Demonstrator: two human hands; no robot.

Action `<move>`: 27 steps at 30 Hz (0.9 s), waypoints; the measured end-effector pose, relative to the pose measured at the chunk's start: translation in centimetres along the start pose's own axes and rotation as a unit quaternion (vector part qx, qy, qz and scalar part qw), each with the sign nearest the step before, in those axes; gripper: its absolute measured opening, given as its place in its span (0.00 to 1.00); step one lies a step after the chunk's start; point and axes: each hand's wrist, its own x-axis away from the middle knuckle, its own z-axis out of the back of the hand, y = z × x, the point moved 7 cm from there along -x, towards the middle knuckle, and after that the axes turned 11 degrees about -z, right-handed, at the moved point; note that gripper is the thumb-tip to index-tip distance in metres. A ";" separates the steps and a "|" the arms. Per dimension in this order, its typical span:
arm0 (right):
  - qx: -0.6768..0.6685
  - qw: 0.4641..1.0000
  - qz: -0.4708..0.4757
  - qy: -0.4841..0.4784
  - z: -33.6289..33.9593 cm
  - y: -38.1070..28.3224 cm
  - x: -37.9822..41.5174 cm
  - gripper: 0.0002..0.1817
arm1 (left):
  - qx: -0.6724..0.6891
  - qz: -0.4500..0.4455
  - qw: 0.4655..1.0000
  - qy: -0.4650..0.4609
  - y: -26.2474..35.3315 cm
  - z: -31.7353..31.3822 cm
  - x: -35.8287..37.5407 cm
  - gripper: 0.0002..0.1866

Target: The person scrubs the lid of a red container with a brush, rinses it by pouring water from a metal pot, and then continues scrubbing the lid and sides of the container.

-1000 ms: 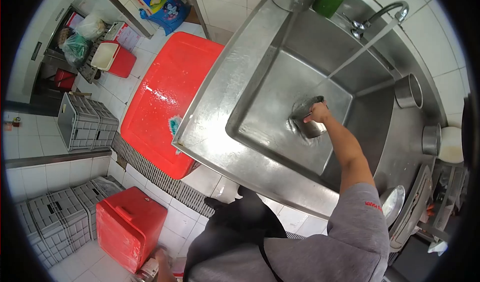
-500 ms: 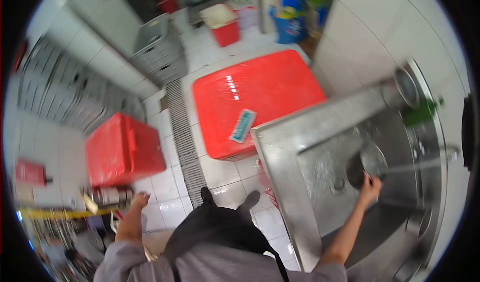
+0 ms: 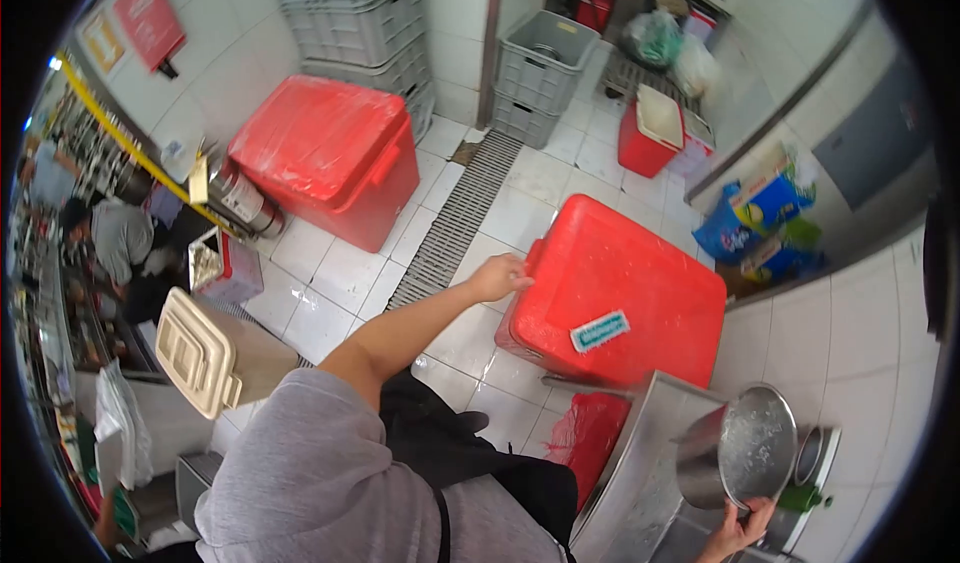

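Observation:
My right hand (image 3: 738, 531) grips the rim of a round steel pot (image 3: 757, 447) at the lower right, above the edge of the steel sink (image 3: 640, 463). The pot is tilted, with its wet, shiny inside facing the camera. My left hand (image 3: 502, 277) is at the left edge of a red lidded bin (image 3: 640, 273), its fingers curled by the lid's rim; whether they grip it cannot be made out. A green and white brush (image 3: 599, 332) lies on the red lid.
Another red bin (image 3: 320, 153) stands at the upper left beside a fire extinguisher (image 3: 245, 198). A floor grate (image 3: 455, 213) runs between the bins. A beige lidded bin (image 3: 195, 348) is at the left, grey crates (image 3: 540, 63) farther back. Behind it at far left is a person (image 3: 120, 238).
The view has swung left. The pot has come up out of the sink in my right hand. My left hand has moved from beside my body to the red lid's edge.

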 end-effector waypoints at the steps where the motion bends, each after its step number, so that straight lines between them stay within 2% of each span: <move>1: -0.049 0.999 0.006 -0.017 -2.4 -1.4 -1.2 0.16 | 0.029 0.011 0.999 0.022 -0.1 0.9 -0.7 0.14; 3: -0.052 0.997 0.054 -0.036 -7.8 -7.1 -3.8 0.25 | 0.061 0.030 0.996 0.060 -1.7 2.9 -1.4 0.13; 7: -0.136 0.967 0.155 -0.148 -21.9 -19.6 -6.6 0.27 | 0.092 0.031 0.980 0.176 -7.5 9.7 -2.0 0.11; 11: -0.222 0.893 0.299 -0.254 -37.3 -33.9 -7.4 0.24 | 0.113 0.055 0.951 0.283 -17.4 19.4 -1.3 0.10; 15: -0.248 0.816 0.363 -0.377 -53.3 -46.4 -5.7 0.22 | 0.065 0.137 0.906 0.394 -29.9 29.4 1.4 0.15; 17: -0.244 0.774 0.390 -0.435 -60.5 -53.0 -4.6 0.21 | -0.029 0.181 0.887 0.424 -37.1 33.5 3.5 0.21; 19: -0.225 0.744 0.460 -0.429 -66.4 -59.5 -3.6 0.23 | -0.102 0.304 0.868 0.378 -42.6 37.8 6.2 0.22; 20: -0.168 0.737 0.484 -0.441 -69.5 -62.2 -3.0 0.23 | -0.202 0.317 0.903 0.207 -43.6 40.2 6.1 0.23; 21: -0.110 0.726 0.508 -0.451 -72.2 -64.8 -2.5 0.25 | -0.291 0.314 0.903 0.027 -44.6 41.5 6.4 0.24; 22: -0.033 0.696 0.524 -0.490 -74.5 -67.7 -2.0 0.27 | -0.283 0.318 0.904 0.027 -46.6 41.8 7.1 0.24; 23: 0.044 0.659 0.538 -0.523 -76.0 -70.6 -1.6 0.30 | -0.218 0.382 0.870 0.223 -48.5 43.9 9.2 0.26; 24: 0.047 0.654 0.540 -0.527 -77.0 -73.7 -1.6 0.30 | -0.146 0.430 0.792 0.408 -50.1 45.0 11.7 0.27; 25: 0.137 0.602 0.572 -0.541 -78.3 -75.6 -0.8 0.31 | -0.141 0.434 0.791 0.408 -51.6 45.1 11.7 0.27; 26: 0.225 0.543 0.597 -0.547 -79.6 -76.7 -0.1 0.31 | -0.171 0.453 0.798 0.360 -53.2 45.2 11.4 0.29; 27: 0.228 0.540 0.596 -0.549 -80.3 -78.2 0.2 0.31 | -0.199 0.468 0.803 0.310 -54.5 44.9 11.0 0.31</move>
